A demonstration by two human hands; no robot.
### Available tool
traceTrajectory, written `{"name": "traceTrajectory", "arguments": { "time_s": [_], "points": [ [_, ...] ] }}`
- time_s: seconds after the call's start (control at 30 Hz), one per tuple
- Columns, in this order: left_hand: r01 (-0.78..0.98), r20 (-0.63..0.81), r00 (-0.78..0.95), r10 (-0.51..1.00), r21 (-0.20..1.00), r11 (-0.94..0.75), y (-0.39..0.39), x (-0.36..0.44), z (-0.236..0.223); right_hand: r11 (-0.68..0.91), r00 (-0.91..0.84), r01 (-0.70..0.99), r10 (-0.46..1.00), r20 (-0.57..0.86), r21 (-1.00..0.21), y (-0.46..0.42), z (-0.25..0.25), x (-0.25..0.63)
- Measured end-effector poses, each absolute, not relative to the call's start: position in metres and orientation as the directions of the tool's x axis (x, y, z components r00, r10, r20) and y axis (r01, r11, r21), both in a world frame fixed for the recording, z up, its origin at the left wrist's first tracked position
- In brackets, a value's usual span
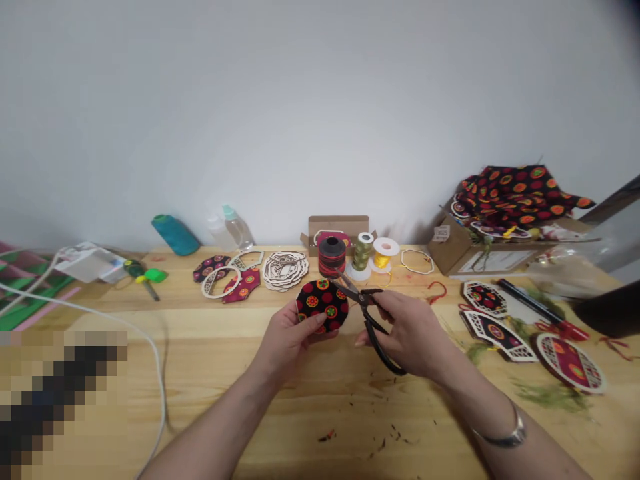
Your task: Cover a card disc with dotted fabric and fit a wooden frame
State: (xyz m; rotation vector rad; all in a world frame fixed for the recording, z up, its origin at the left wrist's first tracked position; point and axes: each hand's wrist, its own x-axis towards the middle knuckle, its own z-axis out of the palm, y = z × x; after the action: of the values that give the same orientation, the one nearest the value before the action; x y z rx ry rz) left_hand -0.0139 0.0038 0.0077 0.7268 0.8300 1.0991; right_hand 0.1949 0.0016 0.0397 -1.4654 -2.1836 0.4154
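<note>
My left hand holds a round piece of black fabric with red, orange and green flower dots, its thumb pressed on the lower front. In my right hand is a pair of black-handled scissors, fingers in the handle loops. The blades point left at the upper right edge of the fabric; whether they touch it I cannot tell. Just behind stand a spool of dark red cord, a green thread spool and a yellow thread spool.
Pale cut-out frames lie stacked behind my left hand. A cardboard box with patterned cloth stands back right, near finished fan-shaped pieces. A white cable crosses the left side. Small scraps litter the table front.
</note>
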Motion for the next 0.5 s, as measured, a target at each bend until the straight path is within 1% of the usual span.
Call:
{"name": "traceTrajectory", "arguments": {
  "time_s": [0.13,0.5],
  "points": [
    [-0.474,-0.205,0.219,0.954,0.832,0.288,0.0048,-0.0147,0.0048,0.402,-0.321,0.797,0.914,0.248,-0.451,0.0006,0.0398,0.1965],
    [-0.487,-0.200,0.221,0.955,0.825,0.285,0.0041,-0.0133,0.0049,0.398,-0.313,0.818,0.914,0.260,-0.414,-0.0010,0.0371,0.1953]
  ]
}}
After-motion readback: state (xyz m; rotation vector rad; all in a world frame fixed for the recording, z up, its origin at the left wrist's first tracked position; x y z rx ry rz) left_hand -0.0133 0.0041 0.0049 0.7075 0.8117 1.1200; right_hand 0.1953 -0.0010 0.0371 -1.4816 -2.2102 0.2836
